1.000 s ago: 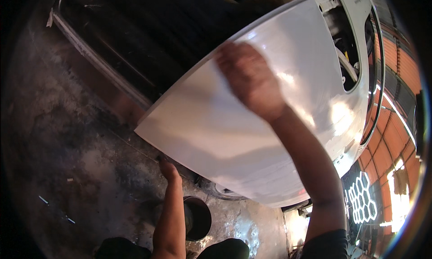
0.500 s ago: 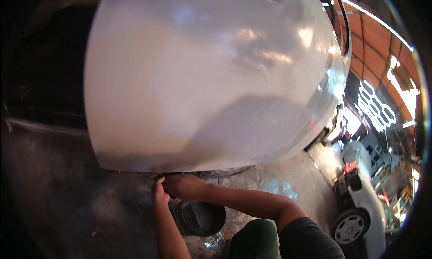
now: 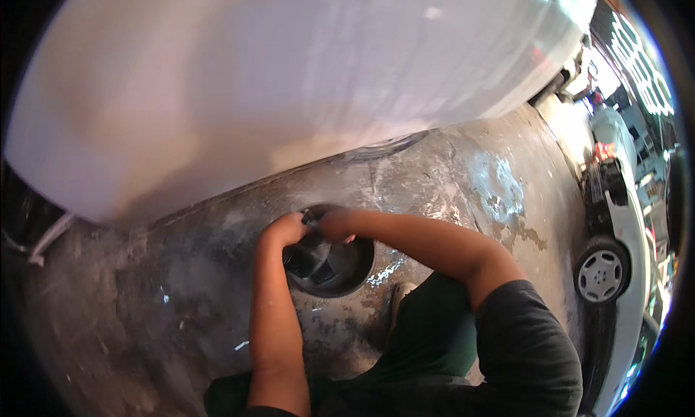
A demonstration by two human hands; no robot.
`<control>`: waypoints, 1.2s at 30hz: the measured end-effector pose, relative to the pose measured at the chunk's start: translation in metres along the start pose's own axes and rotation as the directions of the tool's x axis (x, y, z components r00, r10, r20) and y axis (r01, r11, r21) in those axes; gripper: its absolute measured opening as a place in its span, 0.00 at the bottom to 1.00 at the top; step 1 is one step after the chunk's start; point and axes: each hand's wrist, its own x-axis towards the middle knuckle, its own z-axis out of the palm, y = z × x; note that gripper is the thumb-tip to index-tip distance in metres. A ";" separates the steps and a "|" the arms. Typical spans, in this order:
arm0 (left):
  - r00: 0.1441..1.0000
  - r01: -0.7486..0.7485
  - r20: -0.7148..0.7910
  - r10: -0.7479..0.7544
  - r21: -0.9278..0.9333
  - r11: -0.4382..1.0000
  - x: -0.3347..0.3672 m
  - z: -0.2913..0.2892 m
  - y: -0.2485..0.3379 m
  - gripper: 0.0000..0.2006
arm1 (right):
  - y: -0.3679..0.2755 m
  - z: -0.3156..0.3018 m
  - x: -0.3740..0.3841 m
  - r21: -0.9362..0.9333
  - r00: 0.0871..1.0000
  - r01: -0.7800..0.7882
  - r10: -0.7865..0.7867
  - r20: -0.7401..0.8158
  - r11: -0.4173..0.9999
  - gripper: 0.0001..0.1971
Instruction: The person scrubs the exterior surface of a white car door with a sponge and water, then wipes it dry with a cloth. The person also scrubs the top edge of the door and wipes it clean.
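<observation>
Both my hands are together over a dark round bucket [image 3: 368,272] that stands on the floor. My left hand [image 3: 287,229] is closed at the bucket's left rim. My right hand [image 3: 339,226] is closed beside it, at the far side of the opening. Between them they grip a dark, limp cloth [image 3: 310,253] that hangs down into the bucket. Motion smears its outline, and the fingers partly cover it. What lies at the bottom of the bucket is too dark to tell.
A large pale car body panel [image 3: 239,77] spans the far side, its lower edge beyond the bucket. Wet patches [image 3: 496,185] shine on the concrete floor [image 3: 181,294]. Another car, with a silver wheel [image 3: 601,276], stands at the right. My shoe [image 3: 400,295] is beside the bucket.
My hands have moved from the car panel's lower edge to over the bucket, with the cloth now hanging into it. The view has tilted down, showing more floor and my legs.
</observation>
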 end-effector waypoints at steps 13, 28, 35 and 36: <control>0.933 0.238 0.070 -0.352 0.613 0.753 0.128 0.119 -0.082 0.21 | -0.007 0.089 0.087 -0.354 0.983 0.174 -0.138 0.125 0.919 0.26; 0.919 0.248 -0.324 -0.223 0.038 0.968 0.023 0.077 -0.011 0.14 | -0.021 0.015 -0.039 0.014 0.996 -0.010 0.008 0.089 1.000 0.26; 0.781 0.172 -0.571 -0.253 -0.193 0.966 -0.191 -0.004 0.166 0.16 | -0.059 0.023 -0.199 0.942 0.923 -0.331 0.192 0.334 -0.049 0.27; 0.796 0.145 -0.556 -0.237 -0.206 0.968 -0.211 -0.001 0.163 0.15 | -0.078 0.015 -0.228 0.910 0.929 -0.255 0.178 0.324 -0.326 0.31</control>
